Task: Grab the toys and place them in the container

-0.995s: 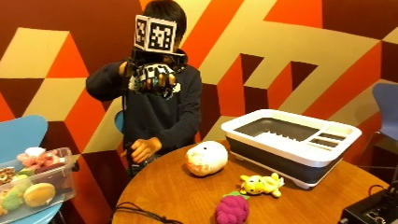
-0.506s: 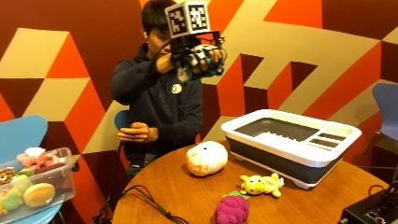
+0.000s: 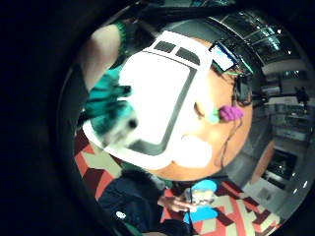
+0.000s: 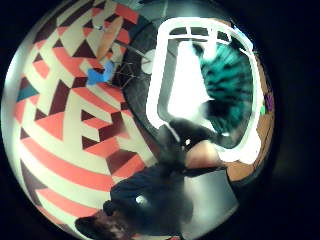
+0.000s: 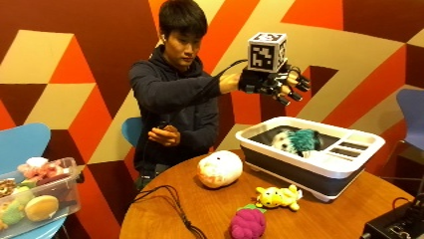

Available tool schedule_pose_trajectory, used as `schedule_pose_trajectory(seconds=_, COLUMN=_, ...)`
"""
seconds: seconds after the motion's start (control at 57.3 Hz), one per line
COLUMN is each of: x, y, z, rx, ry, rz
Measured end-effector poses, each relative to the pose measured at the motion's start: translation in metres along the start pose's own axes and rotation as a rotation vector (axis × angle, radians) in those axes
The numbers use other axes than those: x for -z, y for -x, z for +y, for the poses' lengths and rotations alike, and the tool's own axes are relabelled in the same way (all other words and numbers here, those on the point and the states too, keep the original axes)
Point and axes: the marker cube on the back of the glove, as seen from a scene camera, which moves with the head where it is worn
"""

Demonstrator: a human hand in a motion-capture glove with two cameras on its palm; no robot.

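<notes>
Outside view shows the gloved right hand raised above the container, its fingers spread wide and holding nothing. Below it, a teal and white plush toy lies inside the white and dark container, which stands on the round wooden counter. On the counter beside the container rest a white and orange round toy, a small yellow toy and a purple toy near the front edge. The person's bare hand is held close to the chest.

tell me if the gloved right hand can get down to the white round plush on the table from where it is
Probably yes: the right hand hangs open above the container, and the white round plush sits uncovered beside it on the table.
</notes>
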Motion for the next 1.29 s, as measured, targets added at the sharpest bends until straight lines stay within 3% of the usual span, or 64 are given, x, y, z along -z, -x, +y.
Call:
schedule_pose_trajectory(seconds=0.07, x=0.015, y=-0.041, z=0.005, rx=-0.042, ry=-0.008, rz=-0.041)
schedule_pose_trajectory(seconds=0.157, x=-0.002, y=-0.055, z=0.046, rx=0.002, ry=-0.041, rz=0.108)
schedule_pose_trajectory(seconds=0.297, x=-0.009, y=-0.134, z=0.090, rx=-0.118, ry=-0.068, rz=0.239)
schedule_pose_trajectory(seconds=0.454, x=-0.034, y=-0.180, z=0.116, rx=-0.163, ry=-0.053, rz=0.164)
schedule_pose_trajectory(seconds=0.803, x=-0.145, y=-0.184, z=0.104, rx=-0.089, ry=0.119, rz=0.158)
schedule_pose_trajectory(seconds=1.03, x=-0.168, y=-0.189, z=0.098, rx=-0.095, ry=0.142, rz=0.253)
schedule_pose_trajectory(seconds=1.292, x=-0.172, y=-0.210, z=0.083, rx=-0.038, ry=-0.123, rz=0.163)
